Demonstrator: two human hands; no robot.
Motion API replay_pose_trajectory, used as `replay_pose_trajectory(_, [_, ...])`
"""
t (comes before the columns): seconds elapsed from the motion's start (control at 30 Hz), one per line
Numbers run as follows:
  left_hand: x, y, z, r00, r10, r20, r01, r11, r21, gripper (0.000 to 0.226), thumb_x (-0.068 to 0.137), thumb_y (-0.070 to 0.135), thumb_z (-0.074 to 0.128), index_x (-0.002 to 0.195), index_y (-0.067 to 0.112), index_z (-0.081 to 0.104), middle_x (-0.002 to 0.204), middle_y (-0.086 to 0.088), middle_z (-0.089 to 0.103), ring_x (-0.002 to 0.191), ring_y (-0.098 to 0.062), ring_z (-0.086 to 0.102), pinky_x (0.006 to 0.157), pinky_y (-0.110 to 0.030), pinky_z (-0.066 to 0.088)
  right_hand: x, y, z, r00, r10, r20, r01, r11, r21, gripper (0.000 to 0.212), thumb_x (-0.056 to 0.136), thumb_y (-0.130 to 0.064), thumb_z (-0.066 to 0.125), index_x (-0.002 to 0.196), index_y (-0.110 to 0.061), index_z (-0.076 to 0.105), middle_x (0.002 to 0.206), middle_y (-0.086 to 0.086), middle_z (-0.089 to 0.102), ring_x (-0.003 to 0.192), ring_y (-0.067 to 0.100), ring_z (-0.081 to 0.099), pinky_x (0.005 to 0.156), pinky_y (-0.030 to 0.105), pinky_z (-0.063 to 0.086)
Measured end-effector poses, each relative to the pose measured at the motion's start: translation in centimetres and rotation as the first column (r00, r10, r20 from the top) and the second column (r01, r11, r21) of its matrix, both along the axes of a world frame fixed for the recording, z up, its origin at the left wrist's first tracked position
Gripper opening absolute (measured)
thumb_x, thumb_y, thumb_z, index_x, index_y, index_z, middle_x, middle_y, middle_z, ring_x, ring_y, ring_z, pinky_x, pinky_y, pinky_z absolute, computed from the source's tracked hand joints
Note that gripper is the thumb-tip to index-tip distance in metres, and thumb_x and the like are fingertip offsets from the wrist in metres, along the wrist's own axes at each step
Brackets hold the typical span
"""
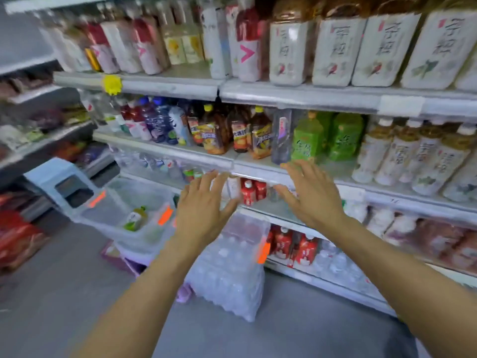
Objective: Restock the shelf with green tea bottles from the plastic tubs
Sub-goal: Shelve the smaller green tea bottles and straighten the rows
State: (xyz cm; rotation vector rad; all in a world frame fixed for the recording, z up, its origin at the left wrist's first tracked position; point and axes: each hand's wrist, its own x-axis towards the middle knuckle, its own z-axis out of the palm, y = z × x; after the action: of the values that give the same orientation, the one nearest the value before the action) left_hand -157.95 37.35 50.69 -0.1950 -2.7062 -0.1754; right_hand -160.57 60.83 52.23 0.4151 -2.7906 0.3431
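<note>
Two hands: left hand (204, 210), right hand (313, 198). Two green tea bottles (308, 139) on the shelf (260, 167). One bottle (135, 218) in a tub (108, 215). One stool (51, 177). One water pack (227, 280).

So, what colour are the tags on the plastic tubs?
The tags are bright orange, seen in the head view.

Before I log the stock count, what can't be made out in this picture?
Head view:
- Green tea bottles: rows behind hidden by the front ones.
- Label of the bottle in the tub: blurred.
- Red bottles: partly hidden by the left hand and right hand.
- Far-right bottles: cut off by the edge.
</note>
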Motion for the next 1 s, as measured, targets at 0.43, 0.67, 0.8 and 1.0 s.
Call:
replay_pose_trajectory(0.43, [-2.6,-23.6,-5.9,0.988,0.145,0.059,-0.144,0.989,-0.021,0.067,0.089,0.060,0.039,0.124,0.009,0.064,0.114,-0.011,0.067,0.098,-0.035,0.064,0.082,-0.046,0.051,-5.6,-25.0,-5.6,0.962,0.225,0.153,-0.242,0.964,0.108,0.055,0.085,-0.047,0.039,0.116,-0.010,0.064,0.111,0.012,0.064,0.095,0.035,0.063,0.073,0.044,0.049])
replay_pose_trajectory(0.67, [-10.4,-34.6,-10.6,0.950,0.164,0.265,-0.162,0.986,-0.031,0.069,0.086,0.059,0.039,0.128,0.009,0.061,0.114,-0.012,0.066,0.099,-0.037,0.066,0.085,-0.048,0.052,-13.7,-35.5,-10.1,0.934,0.241,0.263,-0.266,0.962,0.062,0.057,0.084,-0.047,0.036,0.115,-0.009,0.066,0.110,0.014,0.066,0.096,0.036,0.064,0.074,0.045,0.051])
replay_pose_trajectory(0.8, [-14.0,-41.4,-12.3,0.894,0.221,0.390,-0.236,0.972,-0.011,0.082,0.084,0.066,0.023,0.140,0.014,0.051,0.130,-0.011,0.058,0.115,-0.037,0.057,0.096,-0.047,0.042,-17.6,-41.7,-12.2,0.917,0.247,0.314,-0.278,0.959,0.060,0.054,0.083,-0.046,0.039,0.111,-0.009,0.066,0.103,0.013,0.066,0.091,0.036,0.064,0.072,0.043,0.052])
replay_pose_trajectory(1.0, [-17.7,-48.4,-16.5,0.796,0.239,0.557,-0.275,0.961,-0.020,0.066,0.095,0.061,0.041,0.148,0.023,0.038,0.143,-0.004,0.047,0.127,-0.031,0.048,0.105,-0.043,0.035,-20.3,-49.7,-17.1,0.877,0.259,0.405,-0.282,0.959,-0.003,0.047,0.092,-0.036,0.049,0.128,-0.006,0.056,0.121,0.016,0.058,0.109,0.038,0.057,0.085,0.045,0.052])
